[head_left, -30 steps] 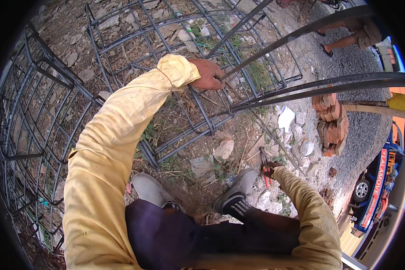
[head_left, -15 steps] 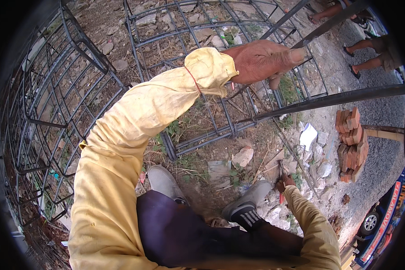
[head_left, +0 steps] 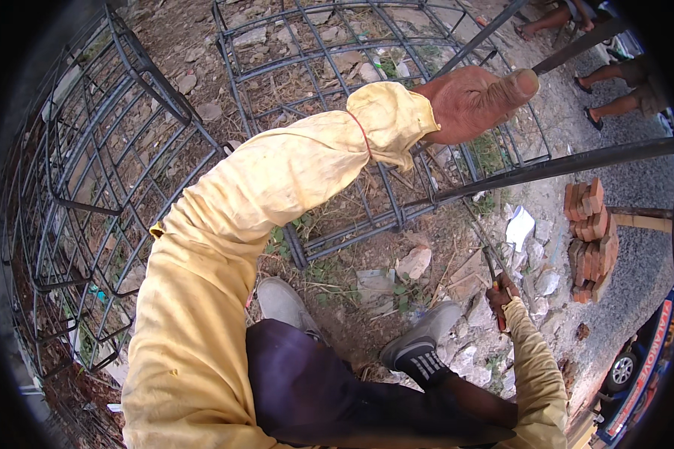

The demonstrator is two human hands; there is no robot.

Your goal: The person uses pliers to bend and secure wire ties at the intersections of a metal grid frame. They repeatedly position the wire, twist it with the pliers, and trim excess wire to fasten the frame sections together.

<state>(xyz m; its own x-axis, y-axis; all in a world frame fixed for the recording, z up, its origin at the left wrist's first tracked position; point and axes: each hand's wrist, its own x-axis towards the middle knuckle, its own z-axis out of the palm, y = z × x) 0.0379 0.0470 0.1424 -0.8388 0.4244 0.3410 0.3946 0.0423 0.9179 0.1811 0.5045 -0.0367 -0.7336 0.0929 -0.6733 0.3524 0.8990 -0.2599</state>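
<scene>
My left hand [head_left: 473,103] is raised at the upper right, its fingers closed around a long dark steel rod [head_left: 481,36] with the thumb pointing right. A second long rod [head_left: 577,162] runs just below it, from the right rim toward the flat rebar cage [head_left: 314,67] on the ground. My right hand [head_left: 502,298] hangs low at the right, beside my knee, and grips a thin metal tool [head_left: 493,263] with a red handle. Both arms wear yellow sleeves.
A second rebar cage [head_left: 90,187] curves along the left. A stack of red bricks [head_left: 591,228] stands at the right among rubble and paper scraps. Other people's legs [head_left: 614,78] show at the upper right. A vehicle [head_left: 623,370] is parked at the lower right. My grey shoes [head_left: 427,333] rest on stony dirt.
My left hand has risen toward the camera and shifted right along the rod, looking larger now. The right hand stays low with the tool.
</scene>
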